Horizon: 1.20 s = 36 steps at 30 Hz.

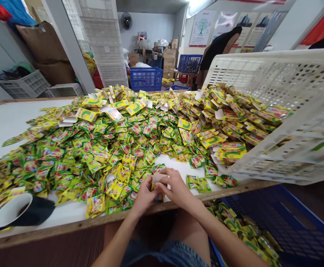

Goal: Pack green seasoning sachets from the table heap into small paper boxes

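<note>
Both hands on a small box at the near edge, sachets heaped all around

Left hand point(145, 194) and right hand point(178, 187) close together, lower centre of frame, fingers of both closed on one small box point(158, 178); pale flap up, rest mostly hidden by fingers. Box sits just above the near wooden edge of the white surface point(0, 122).

Green-and-yellow sachets point(86, 148) in a big heap, left and centre of frame. A few loose sachets point(197, 183) just right of the right hand. Yellow cartons point(136, 107) along the top of the heap, some with flaps open; more spill from a tilted white crate point(275, 157) at right of frame. Dark mug point(38, 209), white inside, dark contents, lower left.

Lower right, below surface level: blue crate point(300, 226) with yellow-green packs point(250, 237). Upper centre: another blue basket point(146, 78), wall fan point(126, 21), stacked white baskets point(103, 40) to its left. Upper right: person in dark clothing point(217, 48), bent over, partly behind the white crate.
</note>
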### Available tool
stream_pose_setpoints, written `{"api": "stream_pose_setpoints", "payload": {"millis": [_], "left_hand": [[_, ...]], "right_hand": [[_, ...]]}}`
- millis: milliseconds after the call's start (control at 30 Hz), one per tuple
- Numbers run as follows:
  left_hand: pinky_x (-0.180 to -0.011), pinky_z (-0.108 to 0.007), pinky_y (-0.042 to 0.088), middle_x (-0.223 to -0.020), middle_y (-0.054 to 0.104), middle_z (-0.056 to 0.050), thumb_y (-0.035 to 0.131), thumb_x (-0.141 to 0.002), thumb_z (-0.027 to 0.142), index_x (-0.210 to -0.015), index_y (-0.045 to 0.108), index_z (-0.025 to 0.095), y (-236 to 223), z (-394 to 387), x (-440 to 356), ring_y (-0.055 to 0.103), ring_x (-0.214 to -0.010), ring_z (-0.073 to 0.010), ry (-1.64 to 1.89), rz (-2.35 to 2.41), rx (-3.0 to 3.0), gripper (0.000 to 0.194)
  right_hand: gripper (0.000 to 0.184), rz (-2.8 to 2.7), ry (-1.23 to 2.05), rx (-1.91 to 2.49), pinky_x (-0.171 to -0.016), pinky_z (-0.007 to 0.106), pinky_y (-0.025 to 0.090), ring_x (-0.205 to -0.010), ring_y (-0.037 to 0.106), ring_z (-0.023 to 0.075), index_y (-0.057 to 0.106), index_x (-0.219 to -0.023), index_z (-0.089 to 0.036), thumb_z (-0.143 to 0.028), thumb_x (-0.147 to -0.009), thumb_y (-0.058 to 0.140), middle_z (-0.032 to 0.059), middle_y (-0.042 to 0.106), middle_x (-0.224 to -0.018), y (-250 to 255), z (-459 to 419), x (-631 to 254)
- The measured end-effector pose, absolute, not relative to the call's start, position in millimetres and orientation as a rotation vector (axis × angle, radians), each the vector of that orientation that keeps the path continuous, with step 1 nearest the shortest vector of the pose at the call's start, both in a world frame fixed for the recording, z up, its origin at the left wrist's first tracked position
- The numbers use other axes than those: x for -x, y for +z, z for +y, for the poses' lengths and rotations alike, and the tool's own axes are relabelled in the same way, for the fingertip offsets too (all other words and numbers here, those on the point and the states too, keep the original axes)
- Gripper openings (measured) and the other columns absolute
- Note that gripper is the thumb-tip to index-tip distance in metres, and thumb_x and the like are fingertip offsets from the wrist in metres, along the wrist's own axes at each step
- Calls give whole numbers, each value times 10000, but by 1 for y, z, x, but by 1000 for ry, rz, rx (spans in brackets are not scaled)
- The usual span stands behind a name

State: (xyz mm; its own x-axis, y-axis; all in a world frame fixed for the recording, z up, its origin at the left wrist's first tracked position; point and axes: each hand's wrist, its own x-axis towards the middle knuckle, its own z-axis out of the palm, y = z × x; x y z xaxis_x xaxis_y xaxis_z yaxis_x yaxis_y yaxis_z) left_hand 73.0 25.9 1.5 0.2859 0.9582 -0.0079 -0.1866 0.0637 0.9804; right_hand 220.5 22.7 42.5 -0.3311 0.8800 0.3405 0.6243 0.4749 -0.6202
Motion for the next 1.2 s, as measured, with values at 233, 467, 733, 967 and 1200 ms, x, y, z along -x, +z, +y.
{"api": "stream_pose_setpoints", "payload": {"millis": [233,467,733,967,1200], "left_hand": [[-714,-256,479,-1024,594,-44,657,-738,318,-1062,356,249,10,16,-73,617,-790,-146,1227,971,-1071,448],[-817,-284,446,-898,657,-55,651,-732,332,-812,649,178,10,23,-62,600,-893,-216,1184,1099,-1256,174],[-865,-301,435,-896,654,-53,621,-772,270,-857,632,194,17,17,-59,598,-918,-199,1304,1087,-1314,115],[-761,-268,469,-868,682,-54,623,-769,295,-865,649,179,23,19,-58,626,-831,-196,1242,1134,-1281,153],[-750,-273,487,-840,687,-44,623,-767,298,-833,673,169,9,26,-59,628,-806,-183,1265,1121,-1281,153]], "right_hand": [[134,-1587,859,1222,-726,281,457,-782,564,162,572,-943,-191,-278,-856,520,29,611,-845,17,13,-220],[156,-1586,858,1152,-804,320,459,-863,584,185,621,-873,-194,-290,-872,498,52,633,-874,13,26,-211],[123,-1646,855,1049,-844,330,449,-943,577,188,653,-901,-209,-258,-845,555,53,651,-929,17,22,-207],[122,-1563,855,1213,-703,280,454,-748,568,165,635,-859,-185,-271,-834,552,33,648,-806,22,23,-202],[154,-1532,907,1211,-706,266,434,-765,566,162,642,-872,-179,-283,-851,530,27,650,-813,17,23,-203]]}}
